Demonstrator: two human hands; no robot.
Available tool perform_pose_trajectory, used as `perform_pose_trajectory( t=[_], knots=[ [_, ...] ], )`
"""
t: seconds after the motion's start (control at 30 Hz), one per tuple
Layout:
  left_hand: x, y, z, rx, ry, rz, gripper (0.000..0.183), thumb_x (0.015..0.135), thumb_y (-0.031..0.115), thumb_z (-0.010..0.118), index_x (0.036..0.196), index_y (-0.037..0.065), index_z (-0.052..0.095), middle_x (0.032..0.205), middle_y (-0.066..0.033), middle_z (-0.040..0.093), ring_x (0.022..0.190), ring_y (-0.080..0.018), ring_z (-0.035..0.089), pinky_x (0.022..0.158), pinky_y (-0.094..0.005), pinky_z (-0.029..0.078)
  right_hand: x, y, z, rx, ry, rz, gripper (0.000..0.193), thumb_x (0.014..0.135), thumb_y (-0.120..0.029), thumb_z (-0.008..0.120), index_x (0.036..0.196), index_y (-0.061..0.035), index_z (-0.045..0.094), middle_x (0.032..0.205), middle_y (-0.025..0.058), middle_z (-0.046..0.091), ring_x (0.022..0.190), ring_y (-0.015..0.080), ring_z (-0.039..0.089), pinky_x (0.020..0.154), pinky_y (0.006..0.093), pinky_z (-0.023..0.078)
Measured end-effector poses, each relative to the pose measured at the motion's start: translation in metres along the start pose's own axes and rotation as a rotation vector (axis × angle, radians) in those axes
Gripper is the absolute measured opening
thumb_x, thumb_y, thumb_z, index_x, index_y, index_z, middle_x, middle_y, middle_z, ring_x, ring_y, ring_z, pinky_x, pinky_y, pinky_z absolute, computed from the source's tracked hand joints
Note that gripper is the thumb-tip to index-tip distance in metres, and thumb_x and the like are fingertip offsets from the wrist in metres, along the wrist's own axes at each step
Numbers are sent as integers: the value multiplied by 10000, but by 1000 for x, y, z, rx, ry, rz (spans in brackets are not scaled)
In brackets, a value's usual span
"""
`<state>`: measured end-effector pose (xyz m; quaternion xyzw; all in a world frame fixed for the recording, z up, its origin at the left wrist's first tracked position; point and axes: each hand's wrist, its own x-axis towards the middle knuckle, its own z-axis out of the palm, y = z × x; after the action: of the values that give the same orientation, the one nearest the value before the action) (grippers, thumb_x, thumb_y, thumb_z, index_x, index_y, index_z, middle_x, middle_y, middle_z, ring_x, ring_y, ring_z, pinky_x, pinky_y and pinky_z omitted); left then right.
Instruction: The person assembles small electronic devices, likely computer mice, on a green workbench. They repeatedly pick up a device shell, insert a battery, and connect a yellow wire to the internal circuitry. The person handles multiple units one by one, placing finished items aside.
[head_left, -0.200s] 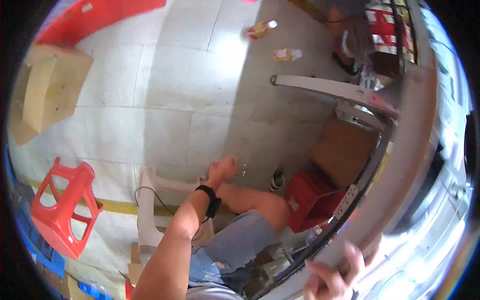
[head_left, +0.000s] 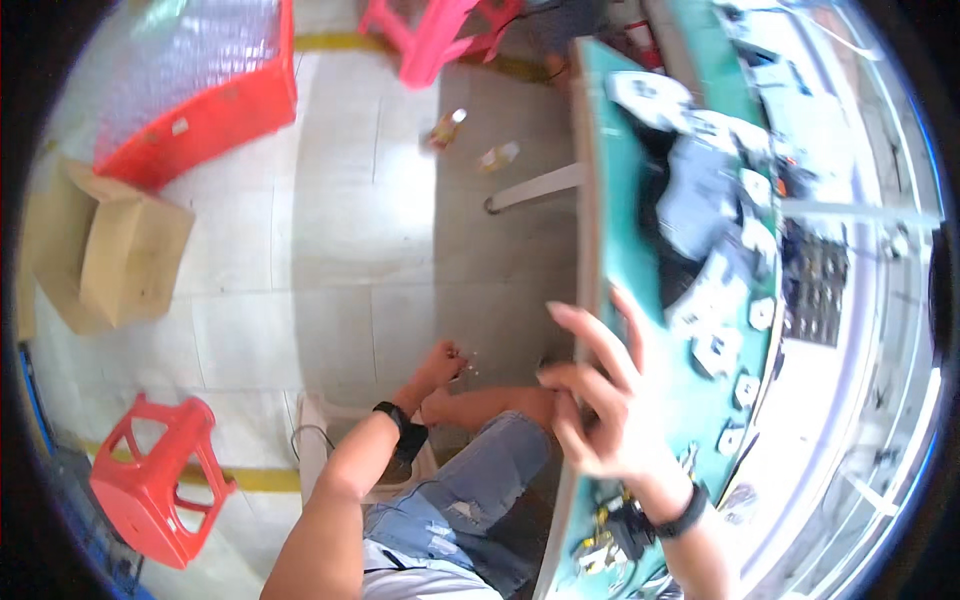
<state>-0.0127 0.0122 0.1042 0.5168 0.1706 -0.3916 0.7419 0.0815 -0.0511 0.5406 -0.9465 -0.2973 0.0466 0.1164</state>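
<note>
Low beside my bare leg, my left hand (head_left: 437, 366) is closed, its fingers curled in. What they hold, if anything, is too small to make out; a few tiny white specks (head_left: 474, 362) show just beside the fingertips. My right hand (head_left: 605, 400) is raised at the near edge of the green table (head_left: 625, 275), with its fingers spread and nothing seen between them. Beyond it on the tabletop lie several white pieces with dark marks (head_left: 716, 350) and a blurred grey, soft-looking thing (head_left: 697, 195). Black and yellow items (head_left: 625, 525) lie next to my right wrist.
A red stool (head_left: 150, 480) and an open cardboard box (head_left: 140, 250) stand on the left. Behind them is a red bin (head_left: 215, 130) holding bubble wrap. Two bottles (head_left: 447, 130) lie on the floor near a table leg (head_left: 535, 187). A pink stool (head_left: 430, 40) stands farther back.
The view has swung toward the tabletop, which now shows its green surface. My right hand has come up from the lower edge with its fingers spreading. My left hand stays low by the leg.
</note>
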Motion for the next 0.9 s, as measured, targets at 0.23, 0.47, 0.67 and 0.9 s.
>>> perform_pose_trajectory(
  t=[0.23, 0.47, 0.67, 0.9],
  knots=[
    [-132, 100, -8, -34, -32, 203, 147, 873, 91, 680, 906, 95, 538, 822, -22, 589, 695, -119, 560, 596, -279, 459, -34, -12, 6, -349, 39, 58, 284, 782, -195, 628, 1018, -67, 720, 1402, 117, 475, 1419, 383, 291, 1113, 495, 326],
    [-294, 146, -3, 254, -81, 402, 177, 939, 133, 589, 859, 140, 431, 701, -18, 538, 493, -74, 461, 393, -221, 350, -202, -47, -49, -156, 241, 178, 430, 802, -358, 718, 1098, -54, 643, 1339, 179, 538, 1259, 365, 496, 1037, 471, 420],
    [-396, 237, 71, 338, -295, 592, 219, 916, 152, 616, 862, 153, 404, 695, -28, 538, 465, -48, 403, 380, -182, 285, -415, -68, -102, 200, 397, 543, 401, 902, -297, 656, 1174, -5, 621, 1153, 171, 662, 1087, 312, 634, 978, 428, 486],
    [-476, 330, 240, 649, -646, 860, 248, 856, 179, 633, 944, 139, 404, 707, -26, 544, 459, -33, 358, 388, -171, 232, -579, -129, -41, 323, 538, 965, 406, 882, -308, 670, 1161, -15, 637, 1115, 177, 685, 1023, 321, 669, 907, 428, 523]
  ],
)
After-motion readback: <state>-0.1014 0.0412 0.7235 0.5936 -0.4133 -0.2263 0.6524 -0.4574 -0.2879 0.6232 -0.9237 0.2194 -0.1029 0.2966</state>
